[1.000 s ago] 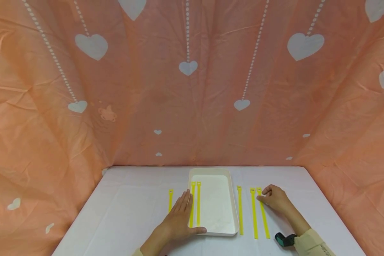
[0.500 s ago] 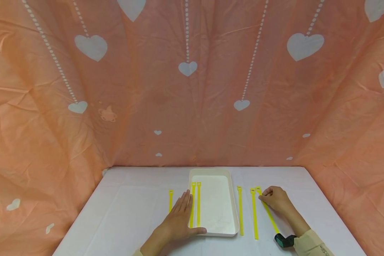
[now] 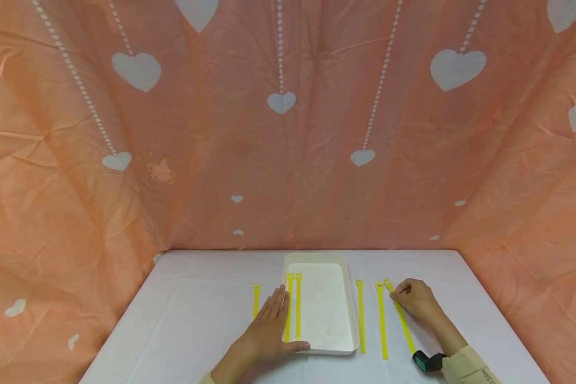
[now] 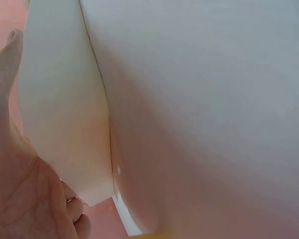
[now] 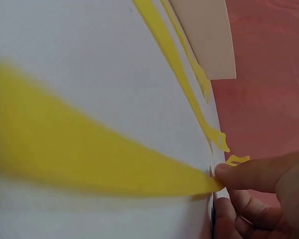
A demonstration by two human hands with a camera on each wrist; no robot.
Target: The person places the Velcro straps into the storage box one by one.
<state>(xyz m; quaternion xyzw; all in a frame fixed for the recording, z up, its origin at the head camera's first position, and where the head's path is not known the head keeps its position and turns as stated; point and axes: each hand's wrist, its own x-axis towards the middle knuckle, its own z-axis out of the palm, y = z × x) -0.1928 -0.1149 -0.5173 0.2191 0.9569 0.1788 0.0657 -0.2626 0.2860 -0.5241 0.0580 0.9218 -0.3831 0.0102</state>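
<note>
My right hand (image 3: pixel 415 298) pinches a yellow cable tie (image 3: pixel 405 327) just below its slotted head, between thumb and fingers. In the right wrist view this cable tie (image 5: pixel 99 154) stretches from the fingertips toward the camera, its near end raised. My left hand (image 3: pixel 269 322) rests over the left edge of a white tray (image 3: pixel 326 304), fingers straight and thumb along the near rim. The left wrist view shows the palm (image 4: pixel 30 194) beside the tray's wall (image 4: pixel 65 99). Two yellow cable ties (image 3: pixel 298 304) lie inside the tray at its left side, one partly hidden by the hand.
Two more cable ties lie right of the tray, one near its wall (image 3: pixel 360 314) and one nearer my right hand (image 3: pixel 382 320). Another cable tie (image 3: pixel 256 298) lies left of the tray, partly behind my left hand. A heart-printed curtain (image 3: pixel 288 213) stands behind the white table (image 3: pixel 201 304).
My right hand has pinched the rightmost cable tie and shifted slightly right. The tie's near end has swung right and up toward the wrist camera. My left hand has stayed put.
</note>
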